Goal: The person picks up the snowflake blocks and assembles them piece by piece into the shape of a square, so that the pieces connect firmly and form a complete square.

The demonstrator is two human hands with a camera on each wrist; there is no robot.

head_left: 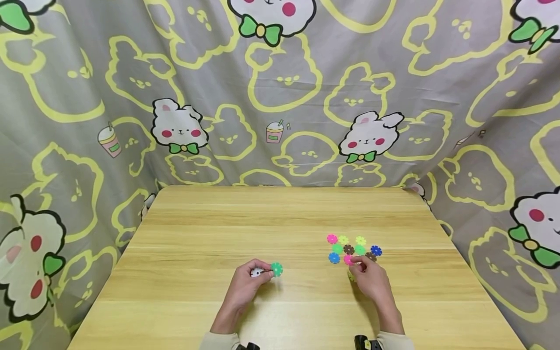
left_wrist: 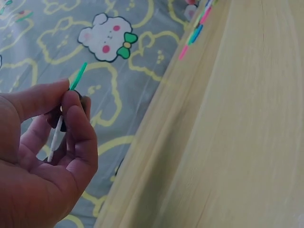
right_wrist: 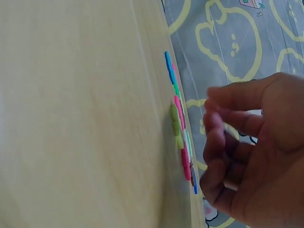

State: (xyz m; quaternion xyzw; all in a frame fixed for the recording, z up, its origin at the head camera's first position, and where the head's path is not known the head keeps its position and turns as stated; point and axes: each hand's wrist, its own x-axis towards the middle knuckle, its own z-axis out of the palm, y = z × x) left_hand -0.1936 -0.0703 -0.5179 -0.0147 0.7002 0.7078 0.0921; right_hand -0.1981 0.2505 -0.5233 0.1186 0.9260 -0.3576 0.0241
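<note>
In the head view my left hand (head_left: 244,287) pinches a small joined piece of notched plastic discs: a green disc (head_left: 277,269) pokes out past the fingertips and a white disc (head_left: 256,273) sits inside the curve of the hand. The left wrist view shows a dark disc (left_wrist: 53,118) between them, partly covered by fingers. My right hand (head_left: 373,282) hovers over the near side of a group of loose discs, fingers loosely bent, nothing visible between them. Under it lie a pink disc (head_left: 348,260) and a yellow-green disc (head_left: 352,277), both partly hidden.
Several more discs lie flat on the wooden table (head_left: 197,233), including a pink disc (head_left: 332,238), a light blue disc (head_left: 334,258), a brown disc (head_left: 348,249) and a dark blue disc (head_left: 376,251). A patterned curtain (head_left: 302,116) surrounds the table's back and sides.
</note>
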